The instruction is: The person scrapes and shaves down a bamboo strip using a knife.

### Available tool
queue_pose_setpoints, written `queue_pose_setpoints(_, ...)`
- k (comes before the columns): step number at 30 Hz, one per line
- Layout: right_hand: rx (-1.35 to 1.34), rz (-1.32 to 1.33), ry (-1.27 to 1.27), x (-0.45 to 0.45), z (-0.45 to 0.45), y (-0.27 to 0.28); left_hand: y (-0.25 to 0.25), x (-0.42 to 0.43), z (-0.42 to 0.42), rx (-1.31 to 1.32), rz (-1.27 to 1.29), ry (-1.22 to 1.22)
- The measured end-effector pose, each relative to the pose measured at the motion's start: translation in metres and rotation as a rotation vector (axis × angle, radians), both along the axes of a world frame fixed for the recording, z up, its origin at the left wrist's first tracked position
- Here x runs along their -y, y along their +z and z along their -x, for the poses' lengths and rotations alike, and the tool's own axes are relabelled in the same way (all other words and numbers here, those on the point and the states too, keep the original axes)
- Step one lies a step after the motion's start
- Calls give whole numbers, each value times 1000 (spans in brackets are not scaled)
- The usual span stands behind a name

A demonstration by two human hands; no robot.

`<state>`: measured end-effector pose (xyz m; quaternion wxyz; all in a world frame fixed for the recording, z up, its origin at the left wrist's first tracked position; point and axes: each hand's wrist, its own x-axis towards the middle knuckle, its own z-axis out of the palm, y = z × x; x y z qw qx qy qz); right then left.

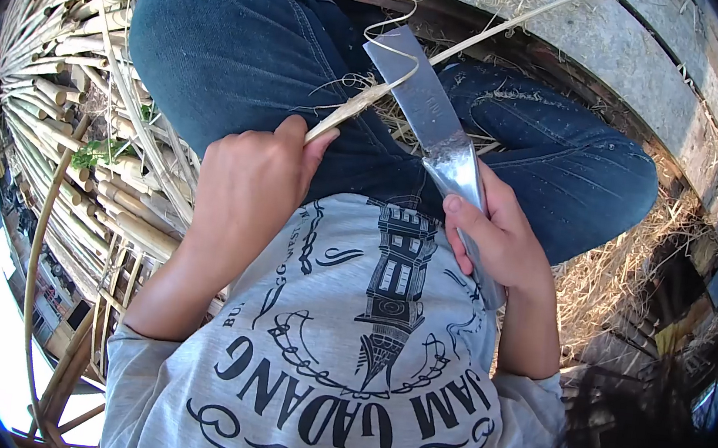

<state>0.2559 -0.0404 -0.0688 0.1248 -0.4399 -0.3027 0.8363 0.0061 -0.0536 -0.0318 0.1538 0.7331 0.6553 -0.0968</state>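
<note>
My left hand (262, 161) is closed around the near end of a long bamboo strip (484, 36), which slants away to the upper right. In my right hand (503, 230) is the metal handle of a broad-bladed knife (421, 95). Its flat blade points up and to the left and crosses the strip just past a rough, frayed stretch. A thin curled shaving (408, 50) hangs over the blade, with finer fibres around the frayed part. Both hands are in front of my lap, above my crossed legs in jeans (220, 43).
Many cut bamboo poles (125, 199) are stacked at the left. Pale shavings (610, 294) cover the ground at the right. A grey slab (658, 45) lies beyond my knees, with loose shavings on it. A thin bent pole (44, 226) rises at the far left.
</note>
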Motion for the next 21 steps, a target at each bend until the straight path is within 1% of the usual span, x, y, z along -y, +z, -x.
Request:
queue_pose_setpoints(1,-84,-14,1,1,-3,-7,0,1,-1,-5,-12,1)
queue_pose_setpoints(2,-96,-8,7,4,-8,-17,0,2,-1,-17,-7,6)
queue_pose_setpoints(4,-653,474,-162,11,-15,-33,0,3,0,-3,-25,7)
queue_pose_setpoints(5,-562,352,-129,13,-16,-37,1,2,0,-5,-26,6)
queue_pose_setpoints(6,-561,347,-126,10,-13,-33,1,1,0,-12,-17,4)
queue_pose_setpoints(8,-157,100,-153,5,-5,-20,0,2,-1,-20,-4,5)
queue_pose_setpoints(9,1,41,-165,5,-4,-18,0,2,-1,6,-2,29)
queue_pose_setpoints(10,-4,42,-165,6,-1,-12,1,2,-1,32,-2,50)
queue_pose_setpoints(12,52,-72,22,12,6,1,0,4,1,2,-9,15)
queue_pose_setpoints(13,76,-112,15,14,7,3,-1,3,2,-19,-17,-17)
queue_pose_setpoints(14,85,-109,8,13,5,2,-1,3,2,-11,-15,-26)
queue_pose_setpoints(16,-42,-32,26,5,1,-4,-1,1,2,6,-9,-6)
queue_pose_setpoints(17,-43,-36,32,3,0,-7,0,1,0,2,-11,-1)
queue_pose_setpoints(19,-207,53,-17,7,-3,-17,0,2,-1,-5,-20,10)
queue_pose_setpoints(20,-216,62,-20,14,-6,-29,0,3,0,-4,-27,7)
queue_pose_setpoints(21,-498,281,-93,16,-6,-37,1,4,1,-8,-23,1)
